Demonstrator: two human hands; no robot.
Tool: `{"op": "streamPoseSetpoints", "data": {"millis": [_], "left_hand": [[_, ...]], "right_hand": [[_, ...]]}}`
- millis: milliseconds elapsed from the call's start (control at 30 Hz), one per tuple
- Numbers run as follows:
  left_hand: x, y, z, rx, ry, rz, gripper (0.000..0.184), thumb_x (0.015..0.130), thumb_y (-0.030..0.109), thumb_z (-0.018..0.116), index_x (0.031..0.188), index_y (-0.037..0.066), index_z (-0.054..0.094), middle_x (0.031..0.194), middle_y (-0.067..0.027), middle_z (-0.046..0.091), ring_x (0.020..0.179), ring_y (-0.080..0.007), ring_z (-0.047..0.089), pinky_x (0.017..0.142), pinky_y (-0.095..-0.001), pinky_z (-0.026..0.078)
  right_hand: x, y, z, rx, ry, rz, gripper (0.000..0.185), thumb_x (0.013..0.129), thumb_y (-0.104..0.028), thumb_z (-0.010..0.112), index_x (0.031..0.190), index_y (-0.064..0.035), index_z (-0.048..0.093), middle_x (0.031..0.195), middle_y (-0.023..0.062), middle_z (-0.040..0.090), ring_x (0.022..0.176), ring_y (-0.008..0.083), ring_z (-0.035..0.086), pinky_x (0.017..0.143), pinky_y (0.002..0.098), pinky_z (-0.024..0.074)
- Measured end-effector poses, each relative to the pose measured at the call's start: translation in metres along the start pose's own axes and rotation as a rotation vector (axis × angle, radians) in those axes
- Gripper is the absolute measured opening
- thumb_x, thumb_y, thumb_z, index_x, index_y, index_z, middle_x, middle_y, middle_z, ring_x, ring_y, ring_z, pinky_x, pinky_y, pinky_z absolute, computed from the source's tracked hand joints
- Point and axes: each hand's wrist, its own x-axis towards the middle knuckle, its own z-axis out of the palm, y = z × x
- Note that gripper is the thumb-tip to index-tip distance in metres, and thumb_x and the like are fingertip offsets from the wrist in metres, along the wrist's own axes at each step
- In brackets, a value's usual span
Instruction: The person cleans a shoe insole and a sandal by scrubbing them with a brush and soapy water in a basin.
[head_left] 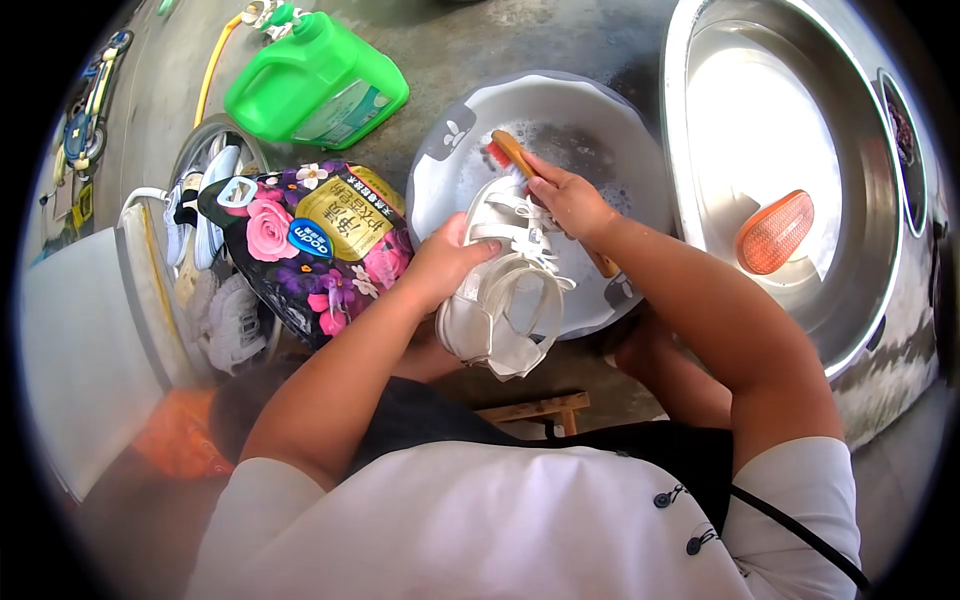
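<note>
Left hand (pixel 450 262) clasps the white shoe (pixel 468 312) over the basin's (pixel 441 138) near rim; right hand (pixel 572 200) grips the wooden brush (pixel 513 151). You appear mid-scrub; the next stroke calls for steady shoe support.

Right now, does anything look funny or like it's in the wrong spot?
Maybe one thing: an orange sole-shaped piece lies in the metal tub, with no matching one in view. The suds look normal, inside the plastic basin.
</note>
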Motion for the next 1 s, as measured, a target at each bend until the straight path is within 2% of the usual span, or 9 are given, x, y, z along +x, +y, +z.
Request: {"op": "streamPoseSetpoints", "data": {"millis": [67, 167, 367, 533, 633, 833, 900, 967, 1000], "left_hand": [[-0.002, 0.010, -0.003, -0.041, 0.021, 0.030, 0.042, 0.088, 0.016, 0.070, 0.122, -0.001, 0.054, 0.109, -0.0101, 0.067, 0.098, -0.0145, 0.062, 0.086, -0.0300, 0.049], [-0.006, 0.014, -0.004, -0.091, 0.083, 0.052, 0.038, 0.088, 0.016, 0.069, 0.120, 0.000, 0.056, 0.109, -0.0113, 0.068, 0.099, -0.0162, 0.062, 0.088, -0.0321, 0.048], [-0.004, -0.001, 0.007, 0.234, 0.137, 0.161, 0.041, 0.084, 0.019, 0.071, 0.120, 0.003, 0.059, 0.107, -0.0121, 0.069, 0.100, -0.0191, 0.064, 0.089, -0.0329, 0.047], [-0.005, 0.041, -0.008, -0.081, 0.148, 0.087, 0.033, 0.089, 0.014, 0.067, 0.115, -0.002, 0.055, 0.106, -0.0116, 0.068, 0.096, -0.0154, 0.063, 0.083, -0.0304, 0.050], [0.001, 0.025, -0.005, 0.211, 0.204, 0.159, 0.036, 0.088, 0.016, 0.068, 0.116, -0.001, 0.055, 0.108, -0.0135, 0.068, 0.097, -0.0177, 0.064, 0.085, -0.0323, 0.049], [-0.003, 0.018, -0.005, 0.360, 0.132, 0.093, 0.041, 0.086, 0.024, 0.070, 0.116, 0.000, 0.056, 0.105, -0.0180, 0.068, 0.098, -0.0254, 0.066, 0.085, -0.0359, 0.049], [-0.002, 0.017, -0.008, 0.374, 0.074, 0.063, 0.039, 0.085, 0.025, 0.070, 0.114, 0.002, 0.057, 0.103, -0.0190, 0.068, 0.097, -0.0283, 0.067, 0.084, -0.0378, 0.049], [-0.007, 0.019, 0.000, 0.550, 0.057, -0.007, 0.041, 0.081, 0.029, 0.071, 0.113, 0.006, 0.059, 0.103, -0.0180, 0.069, 0.098, -0.0345, 0.066, 0.084, -0.0419, 0.050], [-0.010, 0.016, 0.004, 0.601, 0.088, -0.011, 0.042, 0.081, 0.030, 0.070, 0.114, 0.006, 0.059, 0.103, -0.0185, 0.068, 0.098, -0.0355, 0.065, 0.084, -0.0428, 0.049]], "right_hand": [[-0.004, -0.023, -0.004, 0.229, -0.041, 0.250, 0.047, 0.105, -0.030, 0.039, 0.151, -0.0324, 0.035, 0.081, -0.0007, 0.052, 0.058, 0.0082, 0.041, 0.053, 0.0254, 0.0410], [-0.035, -0.029, 0.004, 0.449, -0.005, 0.317, 0.047, 0.105, -0.031, 0.036, 0.152, -0.0353, 0.030, 0.073, -0.0031, 0.037, 0.053, 0.0076, 0.030, 0.048, 0.0247, 0.0348], [-0.087, -0.017, 0.003, 0.625, 0.063, 0.448, 0.041, 0.105, -0.034, 0.036, 0.146, -0.0287, 0.039, 0.072, -0.0003, 0.039, 0.053, 0.0093, 0.033, 0.047, 0.0260, 0.0364], [-0.072, -0.019, 0.028, 0.825, 0.019, 0.466, 0.037, 0.105, -0.033, 0.036, 0.140, -0.0243, 0.045, 0.072, -0.0004, 0.039, 0.052, 0.0096, 0.032, 0.048, 0.0261, 0.0357], [-0.039, -0.014, 0.019, 0.653, 0.008, 0.373, 0.048, 0.106, -0.030, 0.033, 0.153, -0.0335, 0.027, 0.071, -0.0019, 0.038, 0.056, 0.0079, 0.036, 0.049, 0.0245, 0.0344], [-0.031, -0.021, -0.003, 0.367, 0.005, 0.334, 0.049, 0.105, -0.029, 0.037, 0.153, -0.0319, 0.028, 0.076, -0.0017, 0.040, 0.052, 0.0074, 0.033, 0.047, 0.0254, 0.0387], [-0.032, -0.021, -0.003, 0.151, 0.008, 0.085, 0.047, 0.105, -0.028, 0.040, 0.152, -0.0301, 0.034, 0.083, 0.0018, 0.053, 0.058, 0.0129, 0.047, 0.060, 0.0293, 0.0496], [-0.035, -0.024, 0.011, -0.273, -0.142, -0.192, 0.047, 0.103, -0.028, 0.047, 0.149, -0.0281, 0.039, 0.118, 0.0154, 0.066, 0.097, 0.0276, 0.065, 0.096, 0.0335, 0.0457], [-0.039, -0.034, 0.016, -0.375, -0.196, -0.155, 0.046, 0.102, -0.031, 0.046, 0.148, -0.0306, 0.040, 0.115, 0.0194, 0.065, 0.100, 0.0340, 0.064, 0.095, 0.0381, 0.0467]]}}
